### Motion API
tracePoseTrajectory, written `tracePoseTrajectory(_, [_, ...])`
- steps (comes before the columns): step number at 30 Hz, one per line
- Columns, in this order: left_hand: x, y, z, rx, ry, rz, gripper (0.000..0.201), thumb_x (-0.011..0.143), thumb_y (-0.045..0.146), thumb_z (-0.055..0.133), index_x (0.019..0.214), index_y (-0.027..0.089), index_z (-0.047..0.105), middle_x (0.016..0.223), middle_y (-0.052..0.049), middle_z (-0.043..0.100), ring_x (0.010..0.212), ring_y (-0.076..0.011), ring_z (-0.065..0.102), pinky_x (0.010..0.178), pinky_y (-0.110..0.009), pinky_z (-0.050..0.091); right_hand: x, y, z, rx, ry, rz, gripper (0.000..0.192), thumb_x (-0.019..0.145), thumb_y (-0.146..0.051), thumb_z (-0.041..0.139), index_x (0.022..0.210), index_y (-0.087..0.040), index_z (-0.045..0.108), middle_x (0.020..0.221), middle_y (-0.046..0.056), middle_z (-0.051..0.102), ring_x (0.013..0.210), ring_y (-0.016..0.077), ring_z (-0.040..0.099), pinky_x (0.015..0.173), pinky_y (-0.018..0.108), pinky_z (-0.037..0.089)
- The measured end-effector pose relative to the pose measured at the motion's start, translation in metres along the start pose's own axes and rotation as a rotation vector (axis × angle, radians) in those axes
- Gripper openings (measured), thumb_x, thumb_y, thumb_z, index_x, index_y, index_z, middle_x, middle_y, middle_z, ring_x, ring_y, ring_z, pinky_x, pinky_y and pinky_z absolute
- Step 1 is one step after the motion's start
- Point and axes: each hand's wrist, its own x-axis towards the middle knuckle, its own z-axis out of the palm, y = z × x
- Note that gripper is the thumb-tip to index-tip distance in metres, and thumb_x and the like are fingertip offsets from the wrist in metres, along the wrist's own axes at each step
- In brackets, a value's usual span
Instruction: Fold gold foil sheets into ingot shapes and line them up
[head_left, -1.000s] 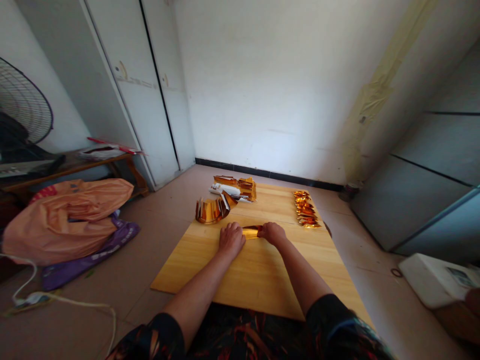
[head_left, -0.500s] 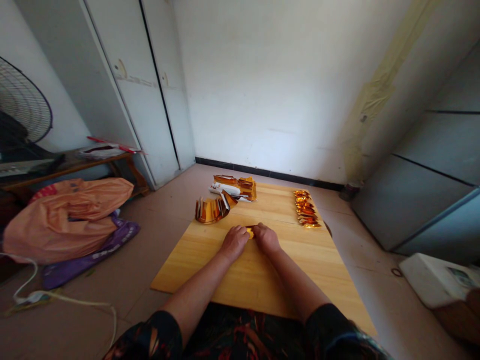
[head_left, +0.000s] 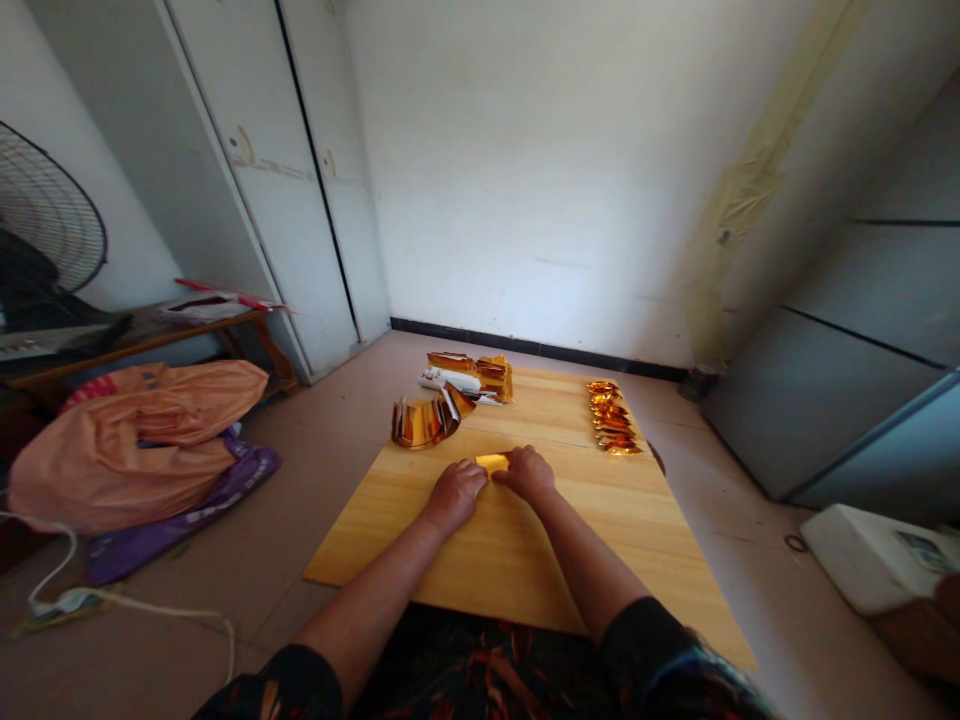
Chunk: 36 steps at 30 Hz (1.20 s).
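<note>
Grip: left hand (head_left: 454, 493) and right hand (head_left: 527, 472) both pinch a small gold foil sheet (head_left: 492, 462), pressed flat on the wooden table (head_left: 525, 540). Folded gold foil pieces (head_left: 613, 418) lie in a row well apart, far right.

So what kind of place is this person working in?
Probably a room in a home, used for handwork: a low wooden board on a tiled floor, wardrobe doors, a fan, and stuffed bags beside it.
</note>
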Motion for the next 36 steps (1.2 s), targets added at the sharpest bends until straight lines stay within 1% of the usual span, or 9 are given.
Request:
tracePoseTrajectory(5, [0.001, 0.001, 0.002, 0.027, 0.006, -0.023, 0.019, 0.087, 0.012, 0.049, 0.081, 0.017, 0.067, 0.082, -0.004, 0.066, 0.083, -0.0179, 0.054, 0.073, -0.029, 0.041, 0.002, -0.005, 0.001, -0.003, -0.022, 0.061, 0.053, 0.068, -0.053, 0.068, 0.110, -0.020, 0.064, 0.111, 0.013, 0.061, 0.098, 0.0246, 0.061, 0.077, 0.030, 0.047])
tracePoseTrajectory(11, [0.001, 0.004, -0.001, 0.047, -0.016, -0.049, 0.018, 0.086, 0.013, 0.050, 0.080, 0.017, 0.066, 0.082, -0.005, 0.065, 0.083, -0.0181, 0.054, 0.072, -0.029, 0.040, 0.007, 0.008, -0.004, 0.048, -0.071, 0.038, 0.042, 0.069, -0.035, 0.070, 0.111, -0.028, 0.066, 0.104, 0.006, 0.066, 0.094, 0.0190, 0.062, 0.075, 0.025, 0.045])
tracePoseTrajectory(14, [0.002, 0.006, -0.004, 0.046, -0.023, -0.058, 0.019, 0.086, 0.013, 0.050, 0.079, 0.017, 0.066, 0.082, -0.005, 0.065, 0.083, -0.0182, 0.054, 0.072, -0.030, 0.041, 0.007, 0.017, -0.012, 0.092, -0.103, 0.048, 0.033, 0.068, -0.026, 0.069, 0.102, -0.028, 0.069, 0.097, 0.004, 0.069, 0.090, 0.0181, 0.063, 0.071, 0.022, 0.044])
tracePoseTrajectory(18, [0.002, 0.007, -0.007, 0.036, -0.025, -0.056, 0.021, 0.085, 0.010, 0.048, 0.079, 0.017, 0.066, 0.082, -0.005, 0.065, 0.086, -0.0185, 0.053, 0.075, -0.030, 0.041, 0.008, 0.029, -0.017, 0.113, -0.098, 0.150, 0.020, 0.067, -0.024, 0.070, 0.087, -0.022, 0.071, 0.096, 0.006, 0.070, 0.090, 0.0190, 0.064, 0.069, 0.022, 0.044])
tracePoseTrajectory(22, [0.002, 0.008, -0.009, 0.034, -0.045, -0.062, 0.021, 0.083, 0.008, 0.047, 0.077, 0.017, 0.066, 0.082, -0.006, 0.065, 0.085, -0.0193, 0.053, 0.074, -0.031, 0.041, 0.012, 0.038, -0.018, 0.131, -0.101, 0.193, 0.015, 0.066, -0.020, 0.068, 0.080, -0.020, 0.071, 0.091, 0.008, 0.071, 0.086, 0.0196, 0.065, 0.067, 0.022, 0.044])
tracePoseTrajectory(26, [0.005, 0.010, -0.010, -0.002, -0.035, -0.098, 0.017, 0.079, 0.008, 0.051, 0.073, 0.017, 0.063, 0.081, -0.006, 0.063, 0.086, -0.0196, 0.053, 0.076, -0.031, 0.041, 0.013, 0.049, -0.019, 0.147, -0.079, 0.222, 0.016, 0.067, -0.019, 0.064, 0.082, -0.019, 0.071, 0.092, 0.010, 0.071, 0.085, 0.0211, 0.065, 0.066, 0.024, 0.044])
tracePoseTrajectory(28, [0.010, 0.012, -0.010, -0.026, -0.031, -0.140, 0.015, 0.078, 0.009, 0.051, 0.073, 0.018, 0.062, 0.080, -0.005, 0.062, 0.084, -0.0192, 0.053, 0.075, -0.030, 0.041, 0.011, 0.054, -0.019, 0.162, -0.060, 0.214, 0.018, 0.068, -0.018, 0.062, 0.084, -0.020, 0.070, 0.093, 0.008, 0.070, 0.086, 0.0202, 0.064, 0.065, 0.024, 0.043])
tracePoseTrajectory(33, [0.024, 0.018, -0.010, -0.067, -0.054, -0.239, 0.020, 0.080, 0.011, 0.051, 0.092, 0.020, 0.063, 0.089, -0.005, 0.061, 0.087, -0.0186, 0.054, 0.078, -0.030, 0.042, 0.000, 0.062, -0.015, 0.239, 0.024, 0.161, 0.023, 0.073, -0.017, 0.055, 0.092, -0.023, 0.066, 0.091, 0.001, 0.069, 0.083, 0.0158, 0.063, 0.063, 0.021, 0.040])
tracePoseTrajectory(36, [0.029, 0.018, -0.008, -0.075, -0.096, -0.286, 0.018, 0.080, 0.013, 0.052, 0.090, 0.019, 0.066, 0.089, -0.006, 0.060, 0.088, -0.0188, 0.055, 0.079, -0.030, 0.042, -0.004, 0.061, -0.009, 0.264, 0.068, 0.118, 0.028, 0.076, -0.014, 0.050, 0.097, -0.024, 0.065, 0.096, 0.000, 0.069, 0.085, 0.0142, 0.062, 0.067, 0.021, 0.041])
